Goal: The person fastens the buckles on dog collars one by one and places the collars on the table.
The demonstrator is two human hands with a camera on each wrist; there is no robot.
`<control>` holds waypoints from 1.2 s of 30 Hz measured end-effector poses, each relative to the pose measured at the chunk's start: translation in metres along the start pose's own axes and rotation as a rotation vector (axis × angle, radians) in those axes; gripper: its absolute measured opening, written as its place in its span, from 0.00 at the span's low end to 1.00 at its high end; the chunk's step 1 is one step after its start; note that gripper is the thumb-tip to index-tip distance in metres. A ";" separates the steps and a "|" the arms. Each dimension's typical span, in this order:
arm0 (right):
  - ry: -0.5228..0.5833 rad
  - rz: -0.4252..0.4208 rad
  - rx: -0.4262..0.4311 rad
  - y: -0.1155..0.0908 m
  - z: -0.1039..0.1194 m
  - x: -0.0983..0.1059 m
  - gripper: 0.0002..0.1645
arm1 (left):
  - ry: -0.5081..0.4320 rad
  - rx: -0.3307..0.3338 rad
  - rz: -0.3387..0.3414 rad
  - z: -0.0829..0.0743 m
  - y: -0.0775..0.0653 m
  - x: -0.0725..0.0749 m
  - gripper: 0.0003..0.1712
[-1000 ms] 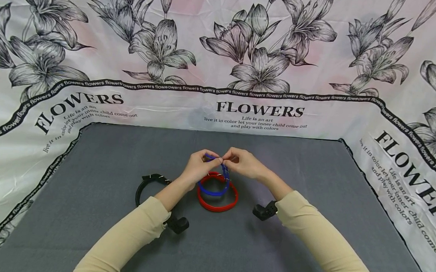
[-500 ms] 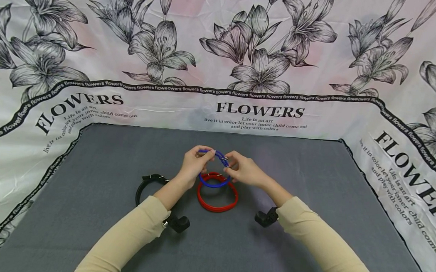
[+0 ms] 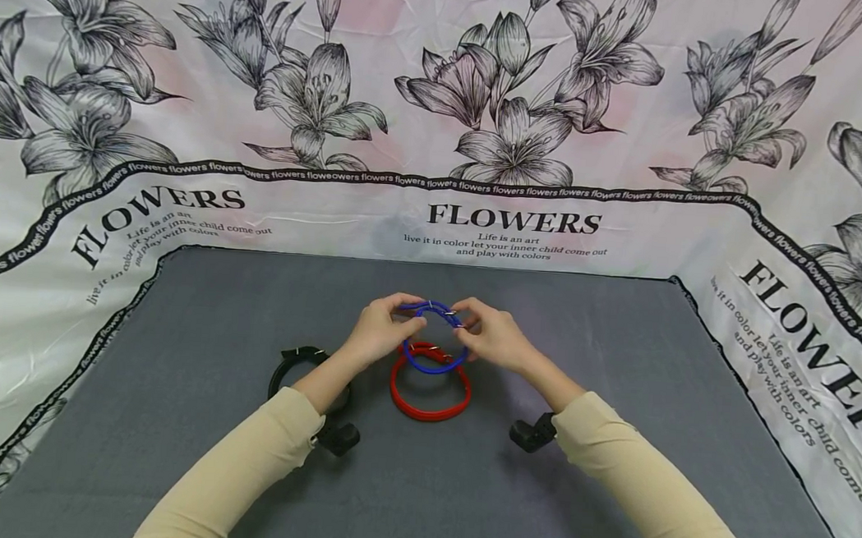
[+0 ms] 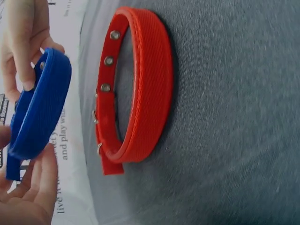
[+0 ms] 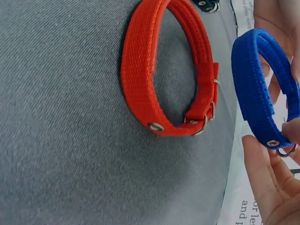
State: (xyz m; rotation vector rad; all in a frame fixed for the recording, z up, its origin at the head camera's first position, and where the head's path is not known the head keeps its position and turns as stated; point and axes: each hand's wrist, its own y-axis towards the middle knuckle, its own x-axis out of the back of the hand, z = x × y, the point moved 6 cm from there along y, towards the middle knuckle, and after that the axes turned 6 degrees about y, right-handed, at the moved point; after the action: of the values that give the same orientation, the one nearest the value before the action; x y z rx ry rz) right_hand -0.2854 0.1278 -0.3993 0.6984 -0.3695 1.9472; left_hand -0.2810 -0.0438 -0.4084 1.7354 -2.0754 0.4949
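A blue pet collar (image 3: 434,370), buckled into a loop, is held up between both hands above the table. My left hand (image 3: 384,328) pinches its left side, near the loose strap tip that shows in the left wrist view. On the other side my right hand (image 3: 496,335) grips it by the buckle end; a metal eyelet and ring show beside the thumb in the right wrist view. Below and nearer lies a red collar (image 3: 429,415), also looped, with metal eyelets and a buckle. Neither hand touches the red one.
Left of the red collar a black collar (image 3: 276,379) lies on the grey cloth (image 3: 432,499), partly hidden behind the left wrist. Black wrist cameras hang below both cuffs. A flower-printed white sheet (image 3: 360,215) borders the cloth at the back and sides.
The hands have drawn apart from near contact, and the blue collar has been turned and spread between them. It has shifted slightly right. The red and black collars have stayed put.
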 end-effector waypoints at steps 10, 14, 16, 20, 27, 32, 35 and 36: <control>-0.027 -0.005 0.021 -0.004 -0.004 0.006 0.18 | 0.299 -0.082 0.006 -0.011 -0.003 -0.003 0.20; -0.044 -0.014 0.022 -0.006 -0.007 0.009 0.18 | 0.268 -0.082 -0.009 -0.010 -0.002 -0.007 0.18; -0.049 -0.022 0.019 -0.008 -0.007 0.010 0.18 | 0.241 -0.080 -0.017 -0.011 -0.001 -0.010 0.17; -0.053 -0.026 0.006 -0.011 -0.011 0.015 0.18 | 0.214 -0.068 -0.028 -0.013 -0.001 -0.017 0.16; -0.088 -0.006 -0.015 -0.022 -0.025 0.026 0.18 | 0.236 -0.049 -0.002 -0.018 0.002 -0.038 0.17; -0.122 0.014 -0.033 -0.030 -0.037 0.034 0.17 | 0.271 -0.028 0.026 -0.025 0.004 -0.054 0.19; -0.144 0.012 -0.051 -0.036 -0.045 0.040 0.17 | 0.281 -0.020 0.039 -0.028 0.007 -0.065 0.19; -0.151 0.012 -0.056 -0.038 -0.048 0.042 0.17 | 0.285 -0.019 0.042 -0.029 0.008 -0.069 0.19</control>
State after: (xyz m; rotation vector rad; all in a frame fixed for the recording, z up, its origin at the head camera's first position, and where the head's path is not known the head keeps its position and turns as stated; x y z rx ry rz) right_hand -0.2812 0.2005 -0.4126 0.8108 -0.5205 1.8926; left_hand -0.2756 0.0304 -0.4184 1.5138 -1.9104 0.6891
